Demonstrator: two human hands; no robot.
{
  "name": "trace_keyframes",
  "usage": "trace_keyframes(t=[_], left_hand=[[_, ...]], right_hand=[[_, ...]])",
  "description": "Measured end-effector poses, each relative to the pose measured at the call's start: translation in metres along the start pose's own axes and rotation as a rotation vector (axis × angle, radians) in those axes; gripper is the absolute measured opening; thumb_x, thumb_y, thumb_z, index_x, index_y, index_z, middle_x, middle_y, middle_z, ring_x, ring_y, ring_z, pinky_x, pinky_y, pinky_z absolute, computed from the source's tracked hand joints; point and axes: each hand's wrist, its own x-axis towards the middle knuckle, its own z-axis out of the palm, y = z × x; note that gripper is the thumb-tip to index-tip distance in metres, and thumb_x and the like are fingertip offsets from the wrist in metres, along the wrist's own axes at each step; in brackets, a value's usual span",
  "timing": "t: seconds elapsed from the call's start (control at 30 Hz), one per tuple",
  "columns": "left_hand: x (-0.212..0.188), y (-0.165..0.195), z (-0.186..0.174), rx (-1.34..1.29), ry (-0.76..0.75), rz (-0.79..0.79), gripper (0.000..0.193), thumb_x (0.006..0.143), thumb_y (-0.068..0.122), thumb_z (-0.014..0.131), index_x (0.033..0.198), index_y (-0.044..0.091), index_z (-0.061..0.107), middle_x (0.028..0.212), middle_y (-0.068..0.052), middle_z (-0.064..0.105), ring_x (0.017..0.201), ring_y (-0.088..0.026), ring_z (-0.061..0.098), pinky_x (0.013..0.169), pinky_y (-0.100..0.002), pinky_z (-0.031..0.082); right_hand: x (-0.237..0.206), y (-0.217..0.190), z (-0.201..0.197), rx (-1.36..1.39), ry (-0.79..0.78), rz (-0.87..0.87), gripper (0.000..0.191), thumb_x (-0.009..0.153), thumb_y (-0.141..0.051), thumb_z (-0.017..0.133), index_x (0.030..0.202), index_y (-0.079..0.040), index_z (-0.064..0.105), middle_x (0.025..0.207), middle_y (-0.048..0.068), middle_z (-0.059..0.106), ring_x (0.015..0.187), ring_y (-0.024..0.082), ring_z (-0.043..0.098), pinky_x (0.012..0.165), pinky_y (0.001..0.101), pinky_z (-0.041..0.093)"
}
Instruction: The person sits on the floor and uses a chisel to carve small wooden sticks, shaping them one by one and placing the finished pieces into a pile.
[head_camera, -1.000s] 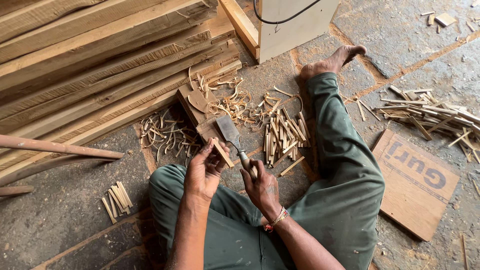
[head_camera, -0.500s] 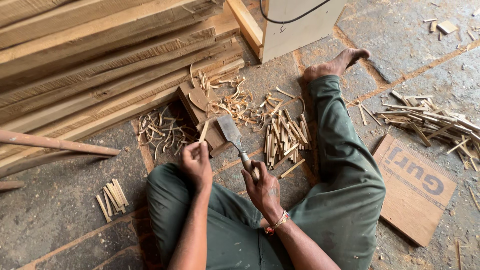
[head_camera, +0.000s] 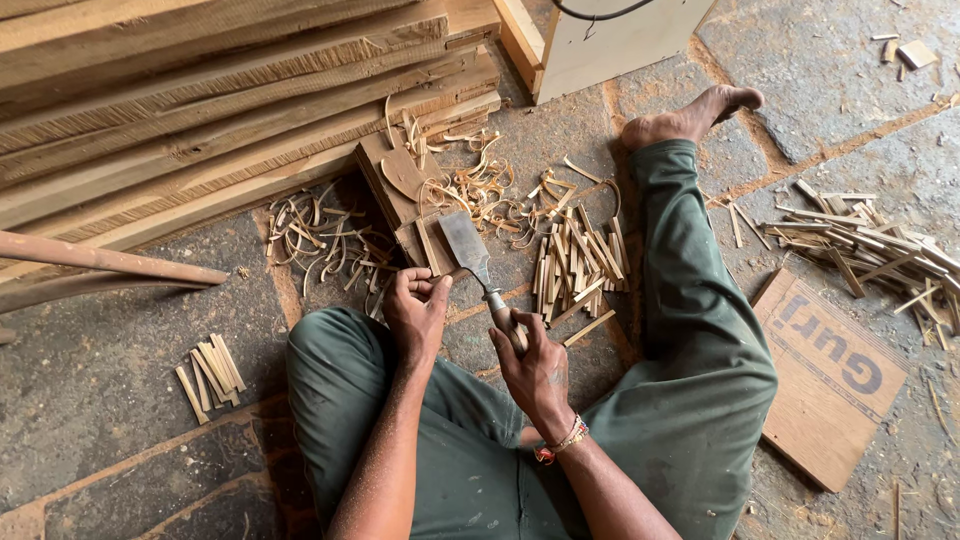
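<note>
Gripping chisel handle (head_camera: 505, 318) in right hand (head_camera: 535, 370) | left hand (head_camera: 418, 305) pinches wood strip (head_camera: 428, 245) on chopping block (head_camera: 395, 190) | I judge: splitting step; align blade next.

Soft, even daylight, sharp picture

No glare; faint shadows sit under the stacked planks (head_camera: 200, 120) and beside the outstretched leg (head_camera: 690, 280). Focus holds edge to edge, with slight wide-angle stretching at the corners.
</note>
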Motion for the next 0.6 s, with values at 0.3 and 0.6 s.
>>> trace_keyframes(t=[0.3,0.6], left_hand=[[0.005,-0.004,0.003,0.093,-0.049,-0.032,0.028,0.088,0.028,0.082,0.098,0.005,0.070,0.073,-0.004,0.069,0.063,-0.018,0.065,0.060,-0.036,0.053],[-0.003,0.011,-0.011,0.062,-0.040,0.006,0.026,0.086,0.020,0.077,0.107,0.007,0.068,0.080,-0.005,0.067,0.070,-0.019,0.066,0.065,-0.037,0.055]], right_hand=[[-0.001,0.001,0.000,0.005,0.003,0.007,0.039,0.093,-0.032,0.074,0.121,-0.007,0.063,0.053,0.009,0.068,0.044,0.015,0.068,0.041,0.0335,0.046],[0.003,-0.018,-0.012,-0.081,-0.059,0.030,0.045,0.093,-0.031,0.073,0.134,-0.014,0.065,0.064,0.012,0.074,0.047,0.017,0.067,0.045,0.0350,0.047]])
